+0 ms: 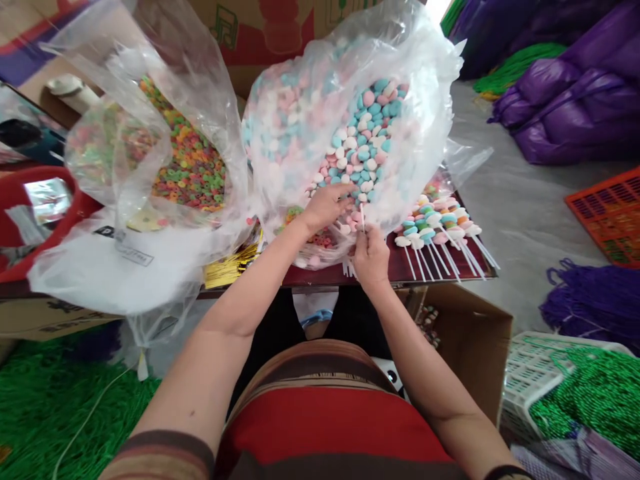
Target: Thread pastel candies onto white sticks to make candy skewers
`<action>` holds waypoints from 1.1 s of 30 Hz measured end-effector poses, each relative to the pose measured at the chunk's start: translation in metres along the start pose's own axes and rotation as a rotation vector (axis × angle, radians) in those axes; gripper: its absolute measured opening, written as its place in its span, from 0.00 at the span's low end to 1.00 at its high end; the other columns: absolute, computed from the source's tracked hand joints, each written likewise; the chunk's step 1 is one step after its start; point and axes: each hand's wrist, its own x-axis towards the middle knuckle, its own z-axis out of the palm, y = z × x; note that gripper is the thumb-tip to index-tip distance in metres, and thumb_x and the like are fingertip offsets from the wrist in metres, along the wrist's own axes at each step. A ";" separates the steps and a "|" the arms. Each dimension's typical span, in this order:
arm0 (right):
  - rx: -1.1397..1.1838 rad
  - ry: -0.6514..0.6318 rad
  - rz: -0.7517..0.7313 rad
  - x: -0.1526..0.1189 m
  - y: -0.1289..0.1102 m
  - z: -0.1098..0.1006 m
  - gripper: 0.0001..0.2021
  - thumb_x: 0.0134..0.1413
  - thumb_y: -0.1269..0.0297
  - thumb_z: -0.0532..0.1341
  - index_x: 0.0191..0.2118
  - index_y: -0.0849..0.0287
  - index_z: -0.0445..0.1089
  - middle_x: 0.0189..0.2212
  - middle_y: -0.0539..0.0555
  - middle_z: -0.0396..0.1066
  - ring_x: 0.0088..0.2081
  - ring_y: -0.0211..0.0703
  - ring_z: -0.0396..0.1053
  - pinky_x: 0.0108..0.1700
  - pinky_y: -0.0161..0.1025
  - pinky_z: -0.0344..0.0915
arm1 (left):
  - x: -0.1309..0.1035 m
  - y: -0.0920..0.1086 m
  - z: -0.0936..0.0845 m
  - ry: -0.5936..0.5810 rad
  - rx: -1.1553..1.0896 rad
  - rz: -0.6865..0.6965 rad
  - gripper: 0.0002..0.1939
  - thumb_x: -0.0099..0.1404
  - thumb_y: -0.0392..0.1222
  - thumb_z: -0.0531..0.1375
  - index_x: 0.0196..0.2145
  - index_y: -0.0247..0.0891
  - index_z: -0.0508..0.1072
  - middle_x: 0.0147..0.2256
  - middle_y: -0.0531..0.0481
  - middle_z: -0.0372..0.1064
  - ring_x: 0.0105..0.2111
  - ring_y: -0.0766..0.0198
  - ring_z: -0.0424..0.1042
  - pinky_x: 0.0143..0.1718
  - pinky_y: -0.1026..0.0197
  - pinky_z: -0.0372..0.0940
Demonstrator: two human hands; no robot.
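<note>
My right hand [371, 253] is closed on a thin white lollipop stick [363, 215], which points up toward the candies. A white candy shows at the stick's top; whether it is threaded on is unclear. Just left of it, my left hand [326, 208] reaches over the mouth of a clear plastic bag [430, 87], fingers apart and slightly bent, beside the candies. Pink, white and blue button-shaped candies [367, 150] fill this bag. Finished-looking candy sticks [440, 230] lie in a row to the right, their white ends over the table edge.
On the left stands another clear bag [220, 113] of colourful ring candies [190, 167]. Gold twist ties [233, 267] lie at the table's front edge, and a red basket [75, 213] sits far left. Below right are a cardboard box [470, 333] and a white crate [530, 373] with green cord.
</note>
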 end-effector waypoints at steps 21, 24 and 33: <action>0.173 -0.170 0.052 0.000 -0.006 -0.021 0.12 0.69 0.60 0.51 0.46 0.55 0.70 0.31 0.53 0.75 0.28 0.45 0.72 0.36 0.43 0.70 | 0.009 0.053 0.010 -0.402 0.600 -0.112 0.27 0.73 0.32 0.49 0.65 0.45 0.72 0.74 0.43 0.52 0.75 0.38 0.45 0.70 0.27 0.51; 0.090 -0.252 0.068 0.007 -0.006 -0.020 0.13 0.68 0.63 0.50 0.46 0.56 0.71 0.30 0.55 0.75 0.31 0.49 0.74 0.38 0.44 0.71 | -0.003 0.035 -0.009 -0.380 0.680 -0.205 0.26 0.71 0.30 0.49 0.60 0.42 0.76 0.73 0.40 0.55 0.74 0.35 0.50 0.67 0.30 0.57; 0.146 -0.369 0.171 0.021 -0.005 -0.016 0.13 0.65 0.58 0.55 0.43 0.57 0.75 0.33 0.57 0.78 0.32 0.50 0.76 0.36 0.44 0.73 | -0.039 0.016 -0.031 -0.231 0.548 -0.231 0.27 0.74 0.36 0.53 0.67 0.46 0.68 0.76 0.44 0.49 0.74 0.42 0.52 0.71 0.38 0.57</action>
